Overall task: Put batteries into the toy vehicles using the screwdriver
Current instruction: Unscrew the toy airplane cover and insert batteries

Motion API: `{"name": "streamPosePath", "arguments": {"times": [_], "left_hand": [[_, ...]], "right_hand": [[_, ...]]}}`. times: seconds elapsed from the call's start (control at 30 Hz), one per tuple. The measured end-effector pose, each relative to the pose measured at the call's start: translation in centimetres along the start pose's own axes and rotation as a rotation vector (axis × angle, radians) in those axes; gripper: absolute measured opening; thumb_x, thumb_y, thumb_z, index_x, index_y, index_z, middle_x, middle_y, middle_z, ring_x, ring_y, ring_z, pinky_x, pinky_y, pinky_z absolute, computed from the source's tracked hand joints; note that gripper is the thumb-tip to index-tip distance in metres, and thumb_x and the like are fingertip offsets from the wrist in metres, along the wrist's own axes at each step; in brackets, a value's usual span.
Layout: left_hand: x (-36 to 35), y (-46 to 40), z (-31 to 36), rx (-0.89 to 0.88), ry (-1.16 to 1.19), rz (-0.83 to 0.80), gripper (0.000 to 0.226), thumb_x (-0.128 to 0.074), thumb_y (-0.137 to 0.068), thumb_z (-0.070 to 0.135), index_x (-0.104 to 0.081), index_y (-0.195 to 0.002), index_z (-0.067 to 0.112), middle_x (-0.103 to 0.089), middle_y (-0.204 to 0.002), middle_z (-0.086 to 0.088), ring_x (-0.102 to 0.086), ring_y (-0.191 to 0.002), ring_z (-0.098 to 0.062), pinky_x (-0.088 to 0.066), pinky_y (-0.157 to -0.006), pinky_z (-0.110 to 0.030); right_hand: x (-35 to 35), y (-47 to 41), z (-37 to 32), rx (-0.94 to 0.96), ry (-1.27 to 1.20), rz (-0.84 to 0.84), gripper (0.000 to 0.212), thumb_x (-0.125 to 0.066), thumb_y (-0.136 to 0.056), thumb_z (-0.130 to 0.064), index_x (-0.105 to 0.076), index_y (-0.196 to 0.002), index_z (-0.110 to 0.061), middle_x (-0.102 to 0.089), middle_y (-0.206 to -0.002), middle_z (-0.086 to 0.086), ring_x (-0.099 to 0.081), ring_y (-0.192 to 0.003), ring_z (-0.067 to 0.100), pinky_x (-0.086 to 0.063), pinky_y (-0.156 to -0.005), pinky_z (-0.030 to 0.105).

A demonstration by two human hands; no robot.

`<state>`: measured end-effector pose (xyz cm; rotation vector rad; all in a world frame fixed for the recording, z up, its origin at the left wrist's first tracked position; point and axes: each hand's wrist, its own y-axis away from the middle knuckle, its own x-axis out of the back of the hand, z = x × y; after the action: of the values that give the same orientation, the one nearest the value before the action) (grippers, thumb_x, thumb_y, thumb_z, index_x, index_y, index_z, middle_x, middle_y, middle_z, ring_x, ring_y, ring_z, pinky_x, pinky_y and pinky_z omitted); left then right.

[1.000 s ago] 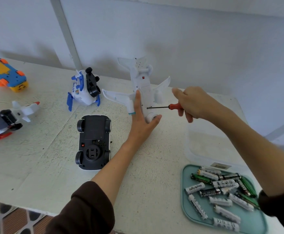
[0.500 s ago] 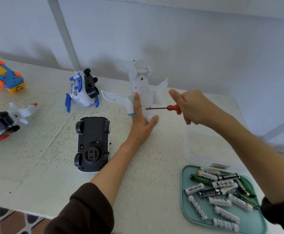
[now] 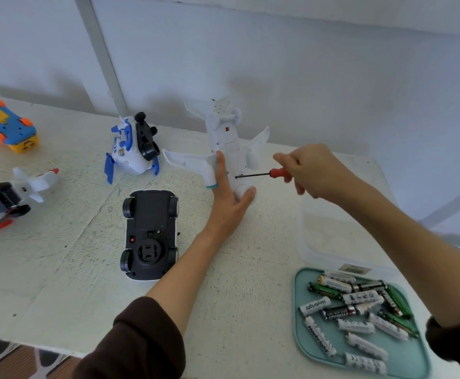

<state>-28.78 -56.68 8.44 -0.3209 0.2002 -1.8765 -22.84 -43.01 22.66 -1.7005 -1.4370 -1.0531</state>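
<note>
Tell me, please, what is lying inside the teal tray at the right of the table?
The teal tray holds a loose pile of batteries, mostly white, some black, some green. They overlap, so the lower ones and the tray floor beneath them are hidden.

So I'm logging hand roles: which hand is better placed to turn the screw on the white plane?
The right hand: it grips the screwdriver, whose tip is at the white plane. The left hand steadies the plane upright.
</note>
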Motion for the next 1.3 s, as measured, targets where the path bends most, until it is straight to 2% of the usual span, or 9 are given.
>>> {"name": "streamPosePath", "arguments": {"times": [0.13,0.23,0.37,0.6,0.7,0.83,0.97,1.17,1.3], "left_hand": [[0.0,-0.1,-0.4,-0.011,0.03,-0.003,0.094,-0.061,-0.087,0.028,0.008,-0.137,0.067,0.008,-0.16,0.011,-0.015,-0.147,-0.023,-0.031,-0.111,-0.059],[0.0,-0.1,-0.5,-0.004,0.051,0.021,0.093,-0.061,-0.085,0.029,0.006,-0.138,0.065,0.008,-0.16,0.013,-0.015,-0.147,-0.023,-0.031,-0.111,-0.06],[0.0,-0.1,-0.4,-0.014,0.01,0.022,0.094,-0.06,-0.088,0.025,0.009,-0.137,0.065,0.01,-0.159,0.011,-0.006,-0.149,-0.016,-0.022,-0.117,-0.055],[-0.1,0.0,-0.2,0.004,0.013,0.035,0.094,-0.06,-0.087,0.023,0.009,-0.139,0.061,0.009,-0.156,0.017,-0.007,-0.148,-0.014,-0.023,-0.117,-0.053],[-0.1,0.0,0.0,-0.014,0.006,0.007,0.093,-0.061,-0.087,0.023,0.006,-0.14,0.063,0.006,-0.159,0.014,-0.011,-0.148,-0.015,-0.028,-0.115,-0.054],[0.0,0.0,0.2,-0.014,0.021,0.02,0.093,-0.06,-0.088,0.019,0.005,-0.139,0.062,0.007,-0.154,0.021,-0.012,-0.148,-0.015,-0.029,-0.115,-0.054],[0.0,0.0,0.3,-0.027,0.013,0.027,0.091,-0.062,-0.084,0.029,0.001,-0.137,0.068,0.004,-0.161,0.01,-0.019,-0.146,-0.022,-0.034,-0.11,-0.057],[0.1,0.1,0.6,-0.035,0.019,0.025,0.09,-0.062,-0.083,0.031,0.0,-0.137,0.067,0.003,-0.16,0.01,-0.023,-0.144,-0.026,-0.038,-0.109,-0.053],[0.1,0.0,0.7,-0.058,0.088,0.024,0.089,-0.06,-0.089,0.014,-0.002,-0.138,0.061,0.002,-0.16,0.006,-0.039,-0.133,-0.028,-0.054,-0.091,-0.033]], "right_hand": [[0.5,0.1,0.2,0.255,-0.249,0.067,0.008,-0.07,-0.079,-0.009,-0.065,-0.08,-0.003,-0.057,-0.075,-0.007,-0.057,-0.058,0.005,-0.046,-0.055,0.011],[0.5,-0.2,0.3,0.238,-0.26,-0.003,0.015,-0.066,-0.084,-0.021,-0.061,-0.094,-0.01,-0.058,-0.084,-0.005,-0.059,-0.057,0.005,-0.047,-0.055,0.015],[0.2,-0.6,0.6,-0.01,-0.056,-0.093,0.054,-0.033,-0.097,-0.042,-0.062,-0.081,0.001,-0.061,-0.056,0.007,-0.046,-0.03,0.009,-0.044,-0.043,0.019],[-0.4,0.5,1.7,0.278,-0.232,0.109,0.013,-0.07,-0.079,-0.016,-0.069,-0.088,-0.007,-0.06,-0.076,-0.001,-0.055,-0.056,0.005,-0.047,-0.055,0.016],[-0.5,0.5,1.5,0.234,-0.263,0.132,0.013,-0.066,-0.083,-0.022,-0.063,-0.091,-0.012,-0.062,-0.081,0.006,-0.059,-0.054,0.013,-0.049,-0.05,0.02],[-0.6,0.4,0.8,0.091,-0.088,0.035,0.045,-0.042,-0.094,-0.043,-0.061,-0.075,-0.007,-0.061,-0.055,0.007,-0.046,-0.028,0.006,-0.045,-0.042,0.016],[-0.7,0.7,0.9,0.259,-0.224,0.152,0.009,-0.066,-0.084,-0.015,-0.064,-0.083,-0.006,-0.061,-0.073,0.002,-0.057,-0.053,0.008,-0.045,-0.049,0.013],[-0.8,0.4,0.8,0.004,-0.256,0.02,0.042,-0.041,-0.096,-0.037,-0.062,-0.083,-0.003,-0.065,-0.06,0.009,-0.056,-0.037,0.016,-0.044,-0.039,0.017],[-0.9,0.8,1.1,0.14,-0.29,0.087,0.012,-0.061,-0.086,-0.016,-0.068,-0.081,-0.008,-0.065,-0.067,0.0,-0.057,-0.047,0.004,-0.046,-0.048,0.012]]}}
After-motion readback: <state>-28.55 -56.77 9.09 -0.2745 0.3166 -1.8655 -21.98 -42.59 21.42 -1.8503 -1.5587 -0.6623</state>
